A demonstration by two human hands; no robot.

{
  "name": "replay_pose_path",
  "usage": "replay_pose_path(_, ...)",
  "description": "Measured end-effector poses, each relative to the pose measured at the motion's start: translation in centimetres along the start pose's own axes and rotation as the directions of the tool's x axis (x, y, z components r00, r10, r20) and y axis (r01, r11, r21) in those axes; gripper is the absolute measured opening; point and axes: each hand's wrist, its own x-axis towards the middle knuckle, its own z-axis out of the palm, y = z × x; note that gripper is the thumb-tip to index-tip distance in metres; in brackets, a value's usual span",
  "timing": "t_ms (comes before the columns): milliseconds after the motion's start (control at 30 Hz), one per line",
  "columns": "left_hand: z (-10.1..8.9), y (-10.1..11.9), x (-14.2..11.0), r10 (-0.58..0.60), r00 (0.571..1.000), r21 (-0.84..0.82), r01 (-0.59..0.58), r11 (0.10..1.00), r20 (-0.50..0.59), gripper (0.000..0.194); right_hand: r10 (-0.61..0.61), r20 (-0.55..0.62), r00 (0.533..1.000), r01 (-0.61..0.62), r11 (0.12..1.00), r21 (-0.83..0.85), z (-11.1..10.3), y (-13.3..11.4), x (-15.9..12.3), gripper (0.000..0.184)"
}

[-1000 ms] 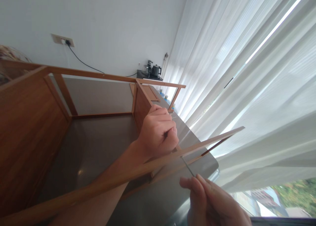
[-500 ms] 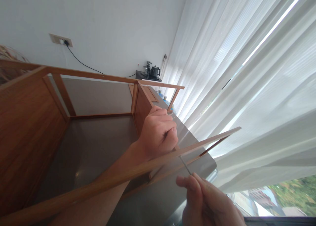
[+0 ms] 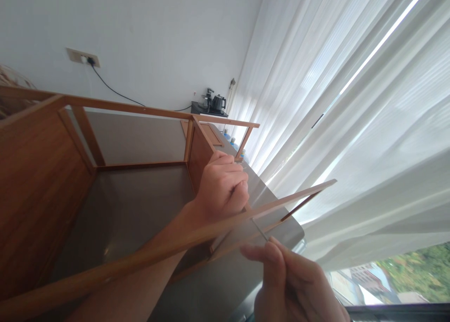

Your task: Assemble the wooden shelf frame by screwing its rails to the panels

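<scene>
A wooden cabinet frame [image 3: 38, 205] in warm bamboo tones was seen across the left & lower part of the view, on a stainless-steel tabletop [image 3: 225, 284]; the head view was heavily rolled, so its true lie could not be told. Panels & upper rails were already joined at the corners, w/ a small panel [image 3: 207, 132] at the far end. A foreground rail [image 3: 176, 240] ran from lower left to mid right; whether it was fully fixed could not be told.

The L hand [image 3: 221, 190] was held behind that rail, its fingers [image 3: 225, 165] curled tight on a small dark item, too hidden to name. The R hand [image 3: 291, 284] was at lower right, fingers narrowly pinched on a thin steel shaft [image 3: 259, 229], tip near the rail.

The tabletop was dull & reflective. A white wall [image 3: 140, 26] w/ socket [image 3: 82, 57] was seen upper left, a black kettle [image 3: 218, 102] at top centre, sheer white curtains [image 3: 333, 101] at right.
</scene>
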Motion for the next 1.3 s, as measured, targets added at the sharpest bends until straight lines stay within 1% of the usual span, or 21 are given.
replay_pose_path(100,0.0,-0.2,0.0,0.007,1.000,0.006,-0.007,1.000,0.011,0.031,-0.036,0.018,0.999,0.035,0.998,0.058,0.1,0.4,-0.1,0.010)
replay_pose_path(267,0.0,-0.3,0.0,0.016,1.000,0.024,-0.017,1.000,0.019,0.032,-0.166,0.047,0.985,0.157,0.976,0.148,0.1,1.1,0.3,0.007)
replay_pose_path(333,-0.1,-0.3,0.0,0.020,0.999,0.022,-0.021,1.000,0.025,0.032,-0.178,0.098,0.979,0.158,0.971,0.179,-0.1,1.5,0.3,0.007)
replay_pose_path(400,-0.1,-0.3,0.0,0.020,0.999,0.018,-0.020,1.000,0.030,0.032,-0.188,0.153,0.970,0.154,0.965,0.210,-0.4,1.9,0.2,0.015)
replay_pose_path(467,-0.2,-0.3,0.0,0.020,0.999,0.020,-0.021,1.000,0.033,0.032,-0.222,0.194,0.956,0.180,0.961,0.212,-0.8,2.3,0.2,0.022)
replay_pose_path(567,-0.2,-0.4,0.0,0.017,0.999,0.025,-0.018,1.000,0.045,0.032,-0.318,0.226,0.921,0.290,0.945,0.151,-1.5,3.0,0.8,0.028)
replay_pose_path(633,-0.2,-0.4,0.0,0.013,0.999,0.027,-0.014,1.000,0.049,0.033,-0.405,0.235,0.883,0.384,0.914,0.132,-2.0,3.4,1.6,0.030)
replay_pose_path(733,-0.2,-0.3,0.1,0.011,0.999,0.028,-0.012,1.000,0.052,0.033,-0.535,0.261,0.803,0.501,0.845,0.190,-2.5,4.0,3.2,0.031)
replay_pose_path(767,-0.2,-0.3,0.1,0.012,0.999,0.028,-0.013,1.000,0.052,0.033,-0.559,0.265,0.786,0.515,0.828,0.221,-2.6,4.0,3.6,0.031)
replay_pose_path(800,-0.2,-0.3,0.1,0.015,0.999,0.028,-0.016,0.999,0.051,0.032,-0.568,0.255,0.783,0.516,0.821,0.243,-2.6,3.9,4.0,0.030)
replay_pose_path(833,-0.2,-0.3,0.1,0.017,0.999,0.028,-0.018,0.999,0.049,0.032,-0.560,0.231,0.796,0.507,0.824,0.253,-2.5,3.8,4.3,0.027)
replay_pose_path(933,-0.2,-0.4,0.1,0.016,0.999,0.032,-0.018,0.999,0.050,0.032,-0.466,0.121,0.877,0.434,0.874,0.219,-1.9,2.7,4.4,0.011)
replay_pose_path(967,-0.2,-0.4,0.1,0.014,0.999,0.033,-0.016,0.999,0.052,0.032,-0.426,0.092,0.900,0.400,0.891,0.217,-1.7,2.3,4.3,0.008)
replay_pose_path(1067,-0.1,-0.4,0.1,0.015,0.999,0.030,-0.016,0.999,0.050,0.032,-0.284,0.035,0.958,0.264,0.925,0.274,-1.2,1.1,3.8,0.012)
replay_pose_path(1167,-0.1,-0.4,0.1,0.019,0.999,0.024,-0.020,1.000,0.039,0.033,-0.163,0.010,0.987,0.151,0.938,0.312,-0.9,0.3,3.4,0.013)
replay_pose_path(1300,0.0,-0.5,0.1,0.027,0.999,0.018,-0.027,0.999,0.032,0.033,-0.076,0.010,0.997,0.069,0.947,0.313,-0.7,-0.1,3.1,0.007)
